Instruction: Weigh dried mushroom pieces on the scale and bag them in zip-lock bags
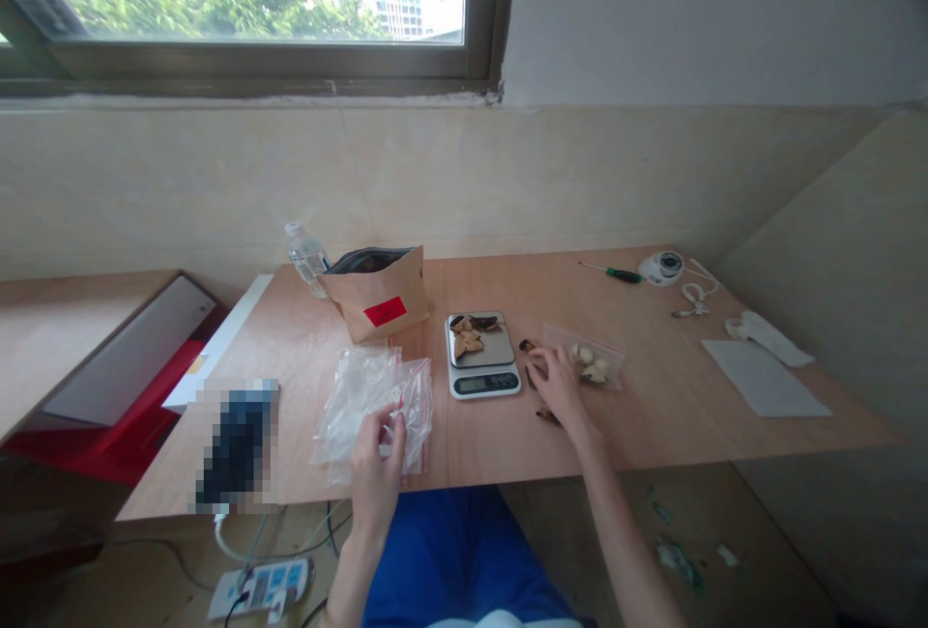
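My left hand [378, 446] is over several clear zip bags [352, 391] with red seal strips. Its fingers are loosely curled, with the thumb apart from them. My right hand [557, 379] reaches down just right of a digital kitchen scale [484, 382], fingers spread among dark brown dried pieces [549, 417] on the table. Whether a fingertip grips one is hard to make out. More curled brown dried pieces [469, 343] lie on the scale's plate. Partly behind my right hand is a clear zip bag [615, 357] with pale lumps [594, 371].
Behind the bags stand an open brown paper pouch [384, 295] with a red label and a plastic bottle [307, 259]. A blurred dark device [236, 449] lies left. At right are a screwdriver [623, 275], a white dome camera [663, 268], and white paper [765, 379].
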`<move>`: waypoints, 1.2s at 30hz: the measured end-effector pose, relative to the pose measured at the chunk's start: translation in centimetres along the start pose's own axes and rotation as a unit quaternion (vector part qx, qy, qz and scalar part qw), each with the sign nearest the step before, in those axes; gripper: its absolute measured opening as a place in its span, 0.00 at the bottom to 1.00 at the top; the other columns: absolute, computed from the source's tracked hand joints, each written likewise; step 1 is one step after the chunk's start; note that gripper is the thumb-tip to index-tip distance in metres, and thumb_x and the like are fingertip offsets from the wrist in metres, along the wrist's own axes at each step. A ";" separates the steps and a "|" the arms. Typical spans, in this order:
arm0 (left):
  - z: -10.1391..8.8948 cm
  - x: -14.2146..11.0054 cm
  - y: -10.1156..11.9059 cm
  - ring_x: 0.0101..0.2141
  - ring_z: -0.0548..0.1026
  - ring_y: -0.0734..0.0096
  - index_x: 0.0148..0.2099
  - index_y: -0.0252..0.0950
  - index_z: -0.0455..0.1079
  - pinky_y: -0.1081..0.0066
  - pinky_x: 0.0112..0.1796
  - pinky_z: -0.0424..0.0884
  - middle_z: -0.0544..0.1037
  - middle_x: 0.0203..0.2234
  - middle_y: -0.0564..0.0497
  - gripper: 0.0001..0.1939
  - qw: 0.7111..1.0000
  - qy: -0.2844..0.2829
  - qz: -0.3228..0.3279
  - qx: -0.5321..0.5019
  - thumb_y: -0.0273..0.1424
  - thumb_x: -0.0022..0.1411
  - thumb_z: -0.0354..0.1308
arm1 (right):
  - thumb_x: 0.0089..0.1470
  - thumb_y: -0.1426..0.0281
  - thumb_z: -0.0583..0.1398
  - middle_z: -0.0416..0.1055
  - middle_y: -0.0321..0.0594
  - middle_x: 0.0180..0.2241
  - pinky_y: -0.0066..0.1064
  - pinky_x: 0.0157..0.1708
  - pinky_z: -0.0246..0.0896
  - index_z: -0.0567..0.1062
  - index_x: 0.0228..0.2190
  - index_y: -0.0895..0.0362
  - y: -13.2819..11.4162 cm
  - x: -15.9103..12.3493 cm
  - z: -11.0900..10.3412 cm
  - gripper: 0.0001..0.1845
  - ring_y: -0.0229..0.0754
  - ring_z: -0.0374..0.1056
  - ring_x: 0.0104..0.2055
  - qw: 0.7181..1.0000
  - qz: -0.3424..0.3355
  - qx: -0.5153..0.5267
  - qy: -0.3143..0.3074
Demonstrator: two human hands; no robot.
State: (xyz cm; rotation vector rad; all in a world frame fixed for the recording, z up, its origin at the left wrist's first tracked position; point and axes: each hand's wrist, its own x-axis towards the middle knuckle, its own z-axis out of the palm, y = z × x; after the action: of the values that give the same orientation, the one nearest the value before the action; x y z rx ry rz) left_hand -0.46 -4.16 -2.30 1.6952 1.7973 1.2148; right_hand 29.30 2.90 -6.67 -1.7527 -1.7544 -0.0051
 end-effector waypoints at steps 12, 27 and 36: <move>0.2 0.0 0.1 0.30 0.69 0.69 0.44 0.36 0.68 0.68 0.34 0.67 0.72 0.31 0.49 0.16 1.000 -0.005 -0.010 -0.014 0.40 0.62 0.49 | 0.50 0.76 0.52 0.69 0.45 0.36 0.42 0.42 0.63 0.72 0.35 0.57 1.0 -1.0 0.0 0.12 0.47 0.67 0.40 0.990 0.023 0.137 -0.034; -0.6 -0.1 0.1 0.28 0.69 0.69 0.43 0.36 0.69 0.69 0.32 0.67 0.71 0.28 0.51 0.17 0.999 0.011 -0.030 -0.007 0.43 0.61 0.48 | 0.54 0.64 0.54 0.72 0.48 0.39 0.41 0.43 0.65 0.72 0.38 0.59 -3.5 2.8 0.5 0.14 0.46 0.69 0.41 0.960 0.100 0.260 0.009; 0.3 -0.2 -0.2 0.29 0.69 0.69 0.47 0.36 0.68 0.69 0.33 0.67 0.70 0.28 0.51 0.19 1.000 -0.006 -0.018 -0.023 0.42 0.62 0.48 | 0.56 0.65 0.52 0.68 0.50 0.42 0.48 0.47 0.60 0.72 0.40 0.55 -1.5 -6.5 -1.9 0.14 0.51 0.64 0.46 0.990 0.087 0.112 0.026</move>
State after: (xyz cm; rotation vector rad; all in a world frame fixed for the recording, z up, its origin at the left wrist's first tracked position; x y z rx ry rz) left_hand -0.31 -4.19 -2.67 1.6345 1.7716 1.2198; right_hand 28.15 -3.92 -7.35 -1.7177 -1.4968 0.2102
